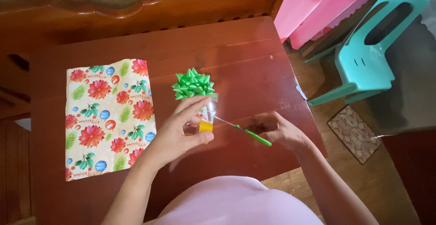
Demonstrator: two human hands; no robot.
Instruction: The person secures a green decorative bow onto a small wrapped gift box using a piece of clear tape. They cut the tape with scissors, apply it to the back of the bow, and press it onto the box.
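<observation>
Seen from above, we look down on a reddish-brown wooden table [236, 57] at which a person in a pale pink top sits. The left hand [181, 129] is curled closed around a roll of clear tape with a yellow core [205, 124], thumb below and fingers over the top, holding it just above the tabletop near the table's middle; a short clear strip of tape [211, 107] stands up from the roll. The right hand [279, 132] is closed on the green handles of a pair of scissors [247, 132], whose slim metal blades point left and meet the tape strip at the roll, so that the two hands sit near one another, joined by the tool. We cannot tell whether the blades are parted or shut at the tip. Just beyond the left hand's fingers, a shiny green gift bow [193, 84] rests on the table, close to the tape but apart from it. Well to the left lies a flat, rectangular sheet of cream wrapping paper [109, 116] printed with red flowers, green leaves and blue baubles. Off the table's right edge we see a turquoise plastic chair [370, 61], a pink plastic object [318, 7] behind it, and a small patterned mat [354, 134] on the floor.
</observation>
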